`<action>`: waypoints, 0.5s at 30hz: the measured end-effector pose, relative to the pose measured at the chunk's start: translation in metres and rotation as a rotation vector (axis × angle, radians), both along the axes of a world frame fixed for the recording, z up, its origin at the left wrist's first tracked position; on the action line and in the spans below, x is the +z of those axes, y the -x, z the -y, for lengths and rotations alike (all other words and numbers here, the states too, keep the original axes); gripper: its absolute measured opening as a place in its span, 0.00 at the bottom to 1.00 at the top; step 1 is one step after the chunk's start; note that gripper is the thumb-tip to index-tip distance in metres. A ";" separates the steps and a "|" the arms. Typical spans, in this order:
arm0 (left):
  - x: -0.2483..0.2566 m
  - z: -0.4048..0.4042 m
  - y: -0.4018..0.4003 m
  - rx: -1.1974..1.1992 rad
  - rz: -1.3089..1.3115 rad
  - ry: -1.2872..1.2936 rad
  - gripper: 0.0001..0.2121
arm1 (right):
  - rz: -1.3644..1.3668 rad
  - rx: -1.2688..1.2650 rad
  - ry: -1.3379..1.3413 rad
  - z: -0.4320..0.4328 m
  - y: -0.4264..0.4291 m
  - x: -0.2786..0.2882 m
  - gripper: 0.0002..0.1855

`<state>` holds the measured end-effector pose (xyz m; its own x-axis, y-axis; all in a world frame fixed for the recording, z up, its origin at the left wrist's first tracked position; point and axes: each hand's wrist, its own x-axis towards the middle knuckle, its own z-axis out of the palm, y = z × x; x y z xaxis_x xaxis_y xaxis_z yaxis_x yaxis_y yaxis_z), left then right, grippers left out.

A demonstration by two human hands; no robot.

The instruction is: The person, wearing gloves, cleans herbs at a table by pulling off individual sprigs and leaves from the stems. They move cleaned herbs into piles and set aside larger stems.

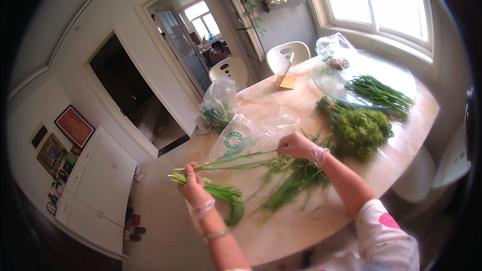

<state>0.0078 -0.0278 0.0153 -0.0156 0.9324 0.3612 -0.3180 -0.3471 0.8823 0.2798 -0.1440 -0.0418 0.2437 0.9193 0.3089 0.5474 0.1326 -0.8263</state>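
Both hands wear clear thin plastic gloves. My left hand [195, 188], with a bangle on the wrist, grips a bunch of long green stalks [226, 192] by the pale ends, near the table's left edge. A few separate long stalks [237, 161] stretch between it and my right hand [297, 146]. The fingers of my right hand are pinched on the far part of those stalks. Beneath and beside my right hand lies a loose heap of the same thin green leaves [290, 192]. A clear plastic bag [241, 139] with green print lies flat behind the stretched stalks.
A leafy green bunch [357, 131] tied in red lies at right. Chive-like greens [378, 90] and a knotted bag [337, 51] rest on the glass turntable [318, 82]. Another bag with greens [218, 105], a phone on a wooden stand [287, 82] and white chairs [288, 53] are beyond.
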 end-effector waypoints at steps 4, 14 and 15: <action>0.000 0.001 0.000 0.005 -0.006 -0.010 0.10 | -0.212 -0.061 -0.053 -0.004 0.001 -0.008 0.09; -0.001 0.000 -0.005 0.135 0.027 0.027 0.09 | -0.072 -0.198 -0.181 0.002 0.024 0.013 0.08; -0.002 0.001 -0.009 0.120 0.035 0.032 0.08 | 0.106 -0.188 -0.254 0.003 0.027 0.014 0.06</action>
